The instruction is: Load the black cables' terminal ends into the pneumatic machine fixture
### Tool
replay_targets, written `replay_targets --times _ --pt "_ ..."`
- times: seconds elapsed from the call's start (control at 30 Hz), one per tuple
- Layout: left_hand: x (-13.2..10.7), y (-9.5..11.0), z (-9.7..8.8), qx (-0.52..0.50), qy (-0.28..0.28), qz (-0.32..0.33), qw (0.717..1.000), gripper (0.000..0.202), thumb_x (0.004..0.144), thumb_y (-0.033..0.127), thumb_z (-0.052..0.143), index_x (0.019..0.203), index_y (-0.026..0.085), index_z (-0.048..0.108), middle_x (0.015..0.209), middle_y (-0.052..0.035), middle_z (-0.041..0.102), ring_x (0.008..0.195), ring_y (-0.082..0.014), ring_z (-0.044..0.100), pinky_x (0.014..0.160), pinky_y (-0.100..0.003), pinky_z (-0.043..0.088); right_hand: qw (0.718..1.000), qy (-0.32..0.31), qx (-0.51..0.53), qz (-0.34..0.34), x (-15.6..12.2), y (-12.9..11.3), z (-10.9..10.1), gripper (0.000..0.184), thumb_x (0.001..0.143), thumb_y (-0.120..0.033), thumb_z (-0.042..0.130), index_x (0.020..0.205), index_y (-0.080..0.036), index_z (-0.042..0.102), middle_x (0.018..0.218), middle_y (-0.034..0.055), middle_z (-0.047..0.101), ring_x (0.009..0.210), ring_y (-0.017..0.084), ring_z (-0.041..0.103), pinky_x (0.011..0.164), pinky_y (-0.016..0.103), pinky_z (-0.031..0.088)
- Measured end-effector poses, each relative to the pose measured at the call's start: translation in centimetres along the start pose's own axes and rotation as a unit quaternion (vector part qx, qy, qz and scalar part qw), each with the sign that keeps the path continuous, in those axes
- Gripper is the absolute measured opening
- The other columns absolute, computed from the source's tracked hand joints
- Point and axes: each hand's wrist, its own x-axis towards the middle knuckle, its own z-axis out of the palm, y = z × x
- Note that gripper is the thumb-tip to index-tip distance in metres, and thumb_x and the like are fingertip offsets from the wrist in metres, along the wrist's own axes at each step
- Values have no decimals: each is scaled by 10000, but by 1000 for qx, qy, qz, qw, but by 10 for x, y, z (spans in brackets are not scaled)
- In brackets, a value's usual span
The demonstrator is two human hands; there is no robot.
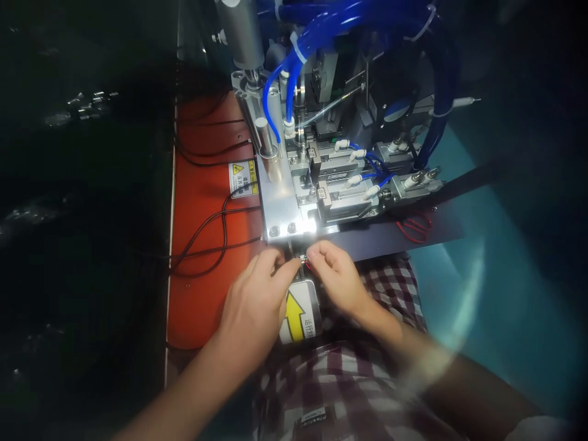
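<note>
My left hand [257,294] and my right hand [335,269] meet just below the front edge of a metal machine plate [280,208]. Both are pinched, fingertips almost touching, around a tiny part with a red wire [305,263]. The part is too small to make out. Below my hands sits a grey block with a white label and a yellow arrow [301,315] pointing up toward the machine.
The machine carries blue air hoses [294,55], a steel cylinder [241,33] and small pneumatic fittings [353,180]. Black cables [215,226] run over an orange mat [202,202] with a yellow warning label [243,177]. Red wires [416,228] lie at right. Checked cloth covers my lap.
</note>
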Motion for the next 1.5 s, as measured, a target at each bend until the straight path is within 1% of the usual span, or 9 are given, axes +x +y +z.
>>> replay_targets --times 0.37,0.6,0.87,1.0,1.1,1.2,1.27,1.37,1.5 --pt "1 -17 6 -68 46 87 993 272 875 65 436 1020 65 667 918 -119 646 803 -195 617 675 -296 538 991 26 -92 -92 2 -4 -2 222 926 -266 449 714 -201 452 613 -47 419 562 106 388 564 263 306" --pt "1 -7 0 -2 22 51 998 287 883 81 421 1024 72 672 860 -111 620 736 -196 613 600 -292 537 987 9 140 78 0 10 -2 279 895 -392 492 697 -200 449 541 -76 357 481 83 301 444 227 240" --pt "2 -5 2 12 35 50 998 281 898 98 417 1000 77 679 824 -94 607 694 -177 608 571 -269 537 976 -24 164 143 -18 -12 3 231 810 -363 615 694 -173 551 514 -68 423 436 69 327 419 222 259" --pt "1 -6 3 14 33 46 998 272 885 86 437 1013 79 677 844 -99 607 706 -185 610 553 -266 532 995 46 -84 -23 -17 -18 -3 154 843 -240 569 717 -161 610 554 -27 520 504 100 445 512 248 337" --pt "0 -5 3 13 37 47 998 270 879 75 439 1004 72 678 835 -100 607 707 -185 612 564 -269 540 942 35 -267 -202 -13 -22 -11 193 872 -162 517 713 -149 626 578 -4 582 528 109 468 585 280 341" --pt "0 -4 2 12 43 49 998 267 875 62 437 988 64 678 826 -100 607 710 -183 614 577 -268 545 912 17 -318 -260 -8 -27 -17 222 875 -144 493 682 -144 602 574 2 580 519 110 440 585 290 327" --pt "1 -4 2 11 44 48 998 265 874 61 438 989 66 678 827 -99 607 712 -181 613 578 -265 544 935 11 -281 -215 -5 -29 -18 201 857 -145 502 671 -154 578 561 -13 543 517 106 427 565 276 326" --pt "2 -5 2 12 41 50 998 273 869 53 438 1000 73 677 825 -93 604 704 -178 609 569 -261 536 992 -17 -111 -58 -2 -28 -17 144 825 -166 531 684 -174 552 532 -52 461 487 89 397 484 235 303" --pt "2 -6 2 14 38 52 998 284 865 43 432 1006 77 676 821 -89 600 686 -170 603 555 -252 527 989 -42 105 92 4 -20 -15 121 775 -216 583 666 -174 550 495 -76 430 432 65 342 421 213 254"
